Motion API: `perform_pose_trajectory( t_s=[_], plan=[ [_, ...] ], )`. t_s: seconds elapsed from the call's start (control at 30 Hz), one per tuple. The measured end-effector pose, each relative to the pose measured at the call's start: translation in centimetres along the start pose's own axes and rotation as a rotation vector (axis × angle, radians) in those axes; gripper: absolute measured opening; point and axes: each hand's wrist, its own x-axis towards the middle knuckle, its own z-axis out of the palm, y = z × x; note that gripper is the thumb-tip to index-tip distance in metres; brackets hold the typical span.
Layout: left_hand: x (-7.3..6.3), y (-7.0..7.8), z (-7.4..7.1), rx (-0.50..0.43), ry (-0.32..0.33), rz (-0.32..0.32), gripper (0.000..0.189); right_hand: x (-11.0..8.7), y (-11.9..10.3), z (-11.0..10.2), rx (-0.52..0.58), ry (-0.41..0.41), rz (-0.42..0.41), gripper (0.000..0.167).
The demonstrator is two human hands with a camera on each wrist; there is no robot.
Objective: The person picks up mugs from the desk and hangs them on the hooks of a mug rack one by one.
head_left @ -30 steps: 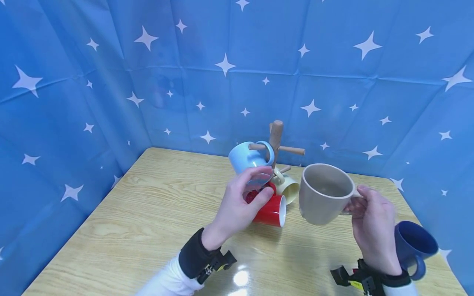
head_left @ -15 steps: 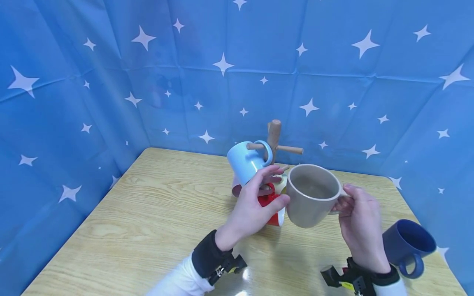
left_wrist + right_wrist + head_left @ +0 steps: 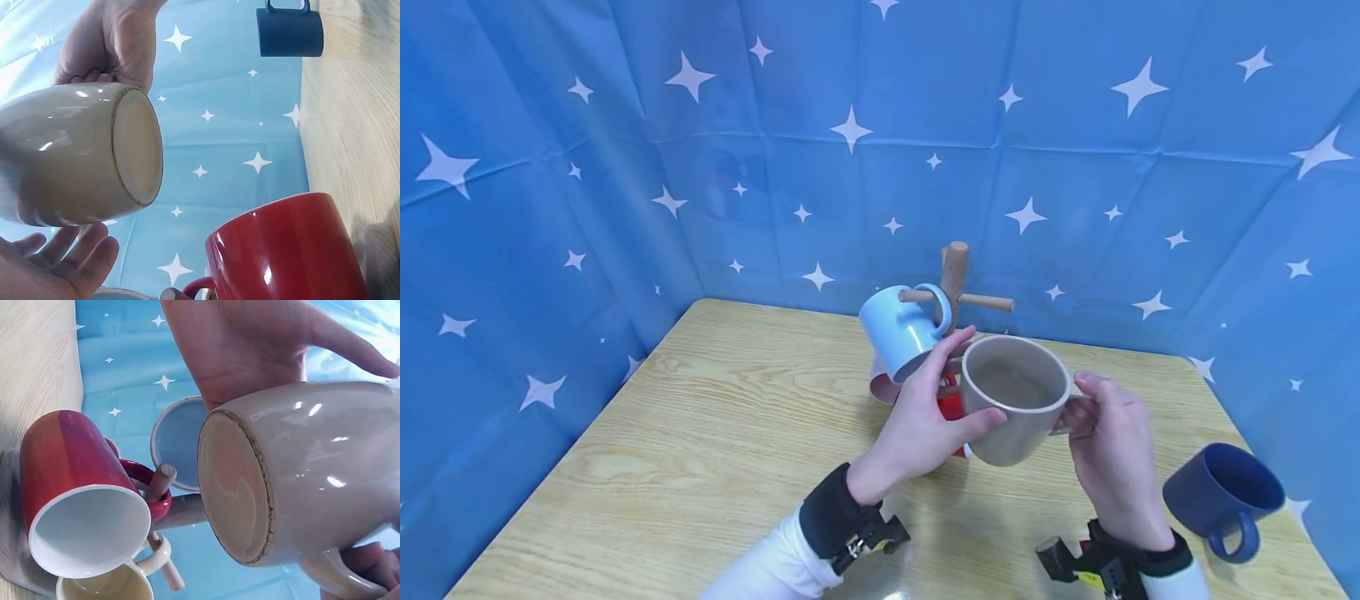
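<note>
A greyish-beige mug (image 3: 1028, 429) is held up in front of the wooden mug tree (image 3: 955, 271), its opening upward and towards the head camera. My right hand (image 3: 1116, 458) grips its handle, fingers curled round it. On the mug's other side, my left hand (image 3: 919, 427) lies along the wall with relaxed fingers, its thumb reaching over the front. From the tree hang a light blue mug (image 3: 887, 329), a red mug (image 3: 75, 456) and a cream mug (image 3: 106, 590). The held mug and left hand partly cover these in the head view.
A navy mug (image 3: 1213, 492) stands on the wooden table (image 3: 715, 433) at the right, beside my right wrist. A pinkish mug (image 3: 882, 386) shows below the light blue one. One bare peg (image 3: 988, 302) points right from the tree. A blue starred curtain (image 3: 737, 108) hangs behind.
The beige mug and my right hand have moved left, towards my left hand. My left hand has moved right and now meets the mug's side, with its thumb over the front.
</note>
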Motion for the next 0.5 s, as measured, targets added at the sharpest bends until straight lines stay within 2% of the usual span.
perform_pose_trajectory(
  t_s=[0.3,0.5],
  plan=[
    [0.23,0.03,0.20,-0.025,-0.036,0.007,0.117,-0.11,0.35,0.20,-0.032,-0.037,0.012,0.049],
    [0.10,-0.02,0.11,-0.059,-0.051,0.009,0.110,-0.22,0.60,0.26,-0.032,-0.054,0.030,0.050]
  ],
)
